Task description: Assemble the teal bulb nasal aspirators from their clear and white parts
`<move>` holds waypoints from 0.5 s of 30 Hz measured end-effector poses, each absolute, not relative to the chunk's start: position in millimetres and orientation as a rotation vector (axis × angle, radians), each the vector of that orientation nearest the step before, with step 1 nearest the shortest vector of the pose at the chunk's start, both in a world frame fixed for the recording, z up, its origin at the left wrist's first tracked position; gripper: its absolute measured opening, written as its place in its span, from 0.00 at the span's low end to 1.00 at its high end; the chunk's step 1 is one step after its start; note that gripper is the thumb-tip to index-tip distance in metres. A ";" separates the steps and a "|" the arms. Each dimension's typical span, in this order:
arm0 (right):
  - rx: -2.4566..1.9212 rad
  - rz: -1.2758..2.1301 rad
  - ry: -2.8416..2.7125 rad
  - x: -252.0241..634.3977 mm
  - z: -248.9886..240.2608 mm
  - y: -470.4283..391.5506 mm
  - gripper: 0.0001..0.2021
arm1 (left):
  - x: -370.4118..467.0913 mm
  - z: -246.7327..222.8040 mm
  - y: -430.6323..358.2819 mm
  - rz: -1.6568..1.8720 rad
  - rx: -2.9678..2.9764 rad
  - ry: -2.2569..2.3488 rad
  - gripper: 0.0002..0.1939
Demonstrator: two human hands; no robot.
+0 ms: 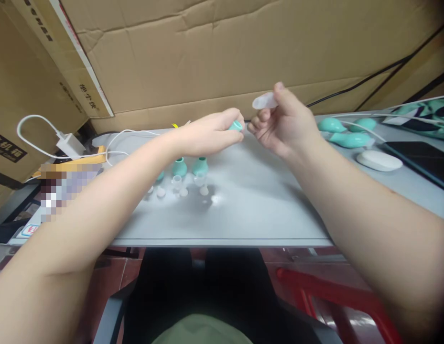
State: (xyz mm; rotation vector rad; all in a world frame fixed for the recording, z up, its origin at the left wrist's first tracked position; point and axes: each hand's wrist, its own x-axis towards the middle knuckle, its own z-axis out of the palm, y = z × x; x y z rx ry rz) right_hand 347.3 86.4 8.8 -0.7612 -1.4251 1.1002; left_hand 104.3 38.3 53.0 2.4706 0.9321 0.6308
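My left hand is closed round a teal bulb, whose round open mouth points to the right. Across a small gap, my right hand pinches a translucent whitish hollow piece between thumb and fingers; its wide rounded end faces left. Below my left hand, a teal bulb and another teal bulb stand with their necks up, and a third is partly hidden by my left forearm. In front of them are small clear cup-like parts and several small white round pieces.
At the right lie several teal bulbs, a white oval case, a dark flat device and a patterned cloth. A white charger with its cable is at the left. Cardboard rises behind the grey table; a red stool stands below.
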 end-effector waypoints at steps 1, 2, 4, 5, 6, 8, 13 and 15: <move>-0.780 1.098 -1.418 344.0 5.4 86.0 0.33 | 107.4 51.4 40.7 0.578 2.514 0.937 0.04; -0.787 1.092 -1.407 340.5 2.5 84.5 0.32 | 110.3 49.7 42.5 0.544 2.566 0.933 0.05; -0.775 1.079 -1.387 335.4 -0.6 80.3 0.30 | 114.6 46.4 44.2 0.525 2.661 0.906 0.07; -0.763 1.072 -1.390 334.2 -1.0 78.2 0.29 | 116.0 45.0 44.3 0.529 2.681 0.901 0.07; -0.752 1.067 -1.403 333.9 -0.7 76.5 0.29 | 117.0 43.8 44.0 0.533 2.675 0.910 0.07; -0.744 1.063 -1.444 334.6 0.5 74.4 0.28 | 118.1 41.1 43.2 0.533 2.609 0.961 0.07; -0.762 1.059 -1.464 332.4 -0.3 73.4 0.29 | 115.3 26.8 46.2 0.471 2.554 1.113 0.10; -0.776 1.036 -1.479 329.2 -0.9 71.6 0.29 | 111.0 19.7 48.0 0.538 2.650 1.085 0.11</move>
